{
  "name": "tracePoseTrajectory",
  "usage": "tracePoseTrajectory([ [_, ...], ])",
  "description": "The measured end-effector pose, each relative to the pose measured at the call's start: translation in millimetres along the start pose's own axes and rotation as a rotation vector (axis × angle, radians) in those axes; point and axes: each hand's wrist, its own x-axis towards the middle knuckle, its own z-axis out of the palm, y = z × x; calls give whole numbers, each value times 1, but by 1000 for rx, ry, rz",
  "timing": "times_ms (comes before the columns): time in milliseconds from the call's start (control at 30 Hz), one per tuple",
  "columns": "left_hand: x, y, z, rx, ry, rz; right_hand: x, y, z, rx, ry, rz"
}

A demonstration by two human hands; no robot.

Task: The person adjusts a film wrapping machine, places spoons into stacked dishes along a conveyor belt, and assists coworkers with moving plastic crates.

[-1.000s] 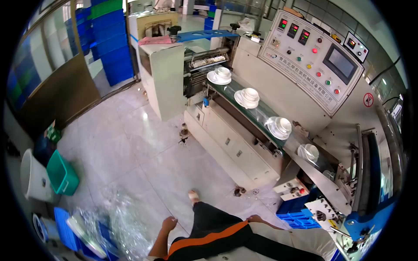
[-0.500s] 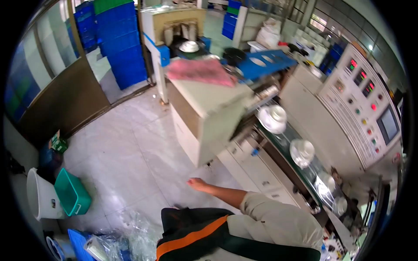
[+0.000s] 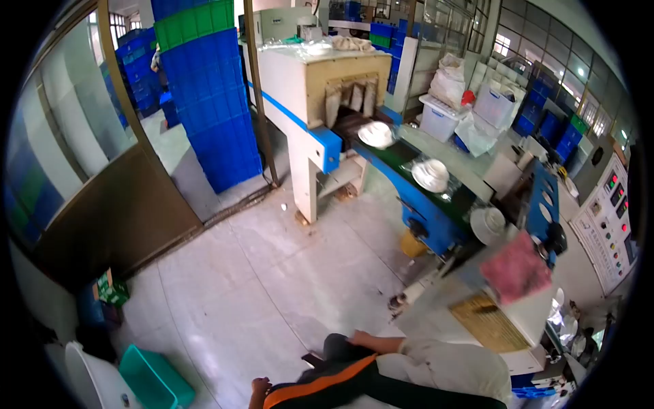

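Observation:
My left hand (image 3: 259,386) hangs low at the bottom of the view, beside the apron. Its fingers look curled, with nothing visible in them. My right hand (image 3: 360,339) is at the end of a bent forearm, by a dark trouser leg; its fingers are too unclear to read. Neither hand touches any ware. Nearest on my right is a white cabinet with a pink cloth (image 3: 518,268) on top. Beyond it, a green conveyor belt (image 3: 407,154) carries stacked white dishes (image 3: 430,176), another white stack (image 3: 377,135) and white ware (image 3: 488,223).
A cream machine (image 3: 279,75) with a curtained opening stands over the belt's far end. Blue crates (image 3: 208,109) are stacked near a doorway. A teal tub (image 3: 155,378) and white bin (image 3: 95,378) stand at lower left. A control panel (image 3: 605,221) is at right.
My view has swung and moved forward: the cabinet with the pink cloth shifts right and nearer, and the curtained machine shows fully. My left hand has come into view; my right is nearer my body.

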Motion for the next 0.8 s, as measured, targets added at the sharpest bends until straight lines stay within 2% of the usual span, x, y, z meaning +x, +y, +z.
tracePoseTrajectory([
  [33,24,29,-11,-18,-17,12,-8,9,-21,168,-14,-4],
  [67,52,61,-22,-19,-23,38,-10,11,-40,108,-26,-4],
  [100,71,99,-36,-6,-30,66,27,30,-20,29,-15,99],
  [133,97,129,-37,19,-18,99,22,23,-39,186,-149,285],
  [267,168,240,-38,74,-7,214,81,18,-56,133,-235,219],
  [300,178,272,-52,54,-24,240,100,-5,-74,105,-253,206],
  [400,190,307,-70,-52,-89,238,192,-77,-127,35,-269,73],
  [433,207,311,-77,29,-99,245,237,-91,-126,48,-256,-12],
  [467,208,298,-88,332,-52,239,279,-109,-124,265,-197,-179],
  [500,204,311,-106,476,132,303,290,-204,-188,-323,-228,-262],
  [533,202,313,-113,552,153,173,310,-250,-219,-468,-104,-468],
  [567,257,280,-121,640,145,244,321,-320,-258,-350,-14,-423],
  [633,288,289,-145,816,148,392,341,-464,-339,-91,170,-364],
  [667,294,290,-151,540,189,153,372,-504,-358,13,413,-563],
  [700,308,308,-170,302,152,30,420,-564,-383,106,617,-730],
  [767,348,312,-175,689,242,634,419,-659,-458,328,537,-690],
  [800,343,339,-185,121,220,216,418,-705,-489,670,479,-801],
])
